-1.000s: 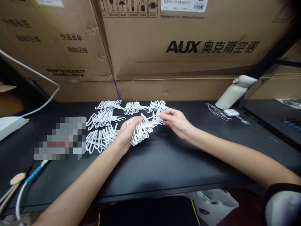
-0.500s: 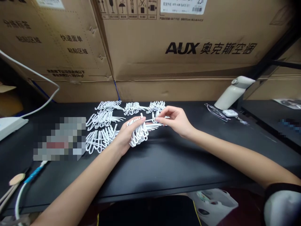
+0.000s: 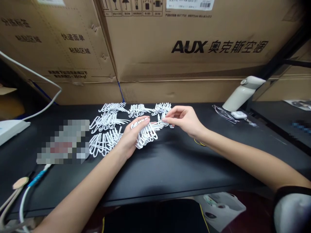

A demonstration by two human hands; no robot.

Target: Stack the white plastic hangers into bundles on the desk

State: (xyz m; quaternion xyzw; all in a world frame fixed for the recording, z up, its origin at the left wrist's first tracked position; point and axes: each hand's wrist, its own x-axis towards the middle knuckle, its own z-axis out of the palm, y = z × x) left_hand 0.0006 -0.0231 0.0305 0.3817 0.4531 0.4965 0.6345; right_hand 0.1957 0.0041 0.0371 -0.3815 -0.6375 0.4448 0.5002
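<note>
Your bundle of white hooks (image 3: pixel 146 135) sits mid-frame, bends facing the bottom, straight ends trailing right along a roughly sideways long axis. Your left hand (image 3: pixel 131 134) grips it; your right hand (image 3: pixel 186 120) pinches near those ends, on what I cannot tell. Hook piles (image 3: pixel 105 122) lie left and above, one partly behind your right fingers; a bottle (image 3: pixel 240 96) and glasses (image 3: pixel 224 114) sit at right, cardboard boxes (image 3: pixel 145 42) across the top.
</note>
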